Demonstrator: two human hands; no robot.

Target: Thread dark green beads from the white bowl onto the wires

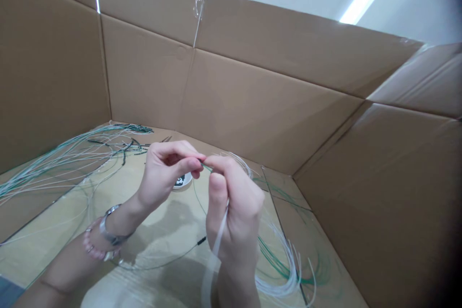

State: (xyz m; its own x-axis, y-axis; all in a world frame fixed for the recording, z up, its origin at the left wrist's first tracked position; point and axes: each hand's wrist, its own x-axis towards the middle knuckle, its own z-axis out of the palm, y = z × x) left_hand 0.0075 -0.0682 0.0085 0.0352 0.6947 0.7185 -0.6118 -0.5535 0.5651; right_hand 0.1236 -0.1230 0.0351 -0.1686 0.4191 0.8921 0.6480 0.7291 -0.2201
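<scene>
My left hand (171, 168) is pinched at the middle of the view, its fingertips on a thin green wire (207, 167). Close beside it, my right hand (234, 197) has its fingers closed on the same wire, the fingertips of both hands nearly touching. A pale strip (218, 240) runs down from my right palm. Below the hands, a dark thin wire (162, 267) with a small black piece (201, 240) on it curves over the table. A white round dish (183, 182) holding black bits is partly hidden behind my left hand.
Cardboard walls (260, 101) surround the work surface (126, 192). Long white and green wires (65, 154) spread at the left, with dark pieces at their ends. Coiled white and green wires (285, 269) lie at the right. Pointed tool tips (166, 139) show behind my left hand.
</scene>
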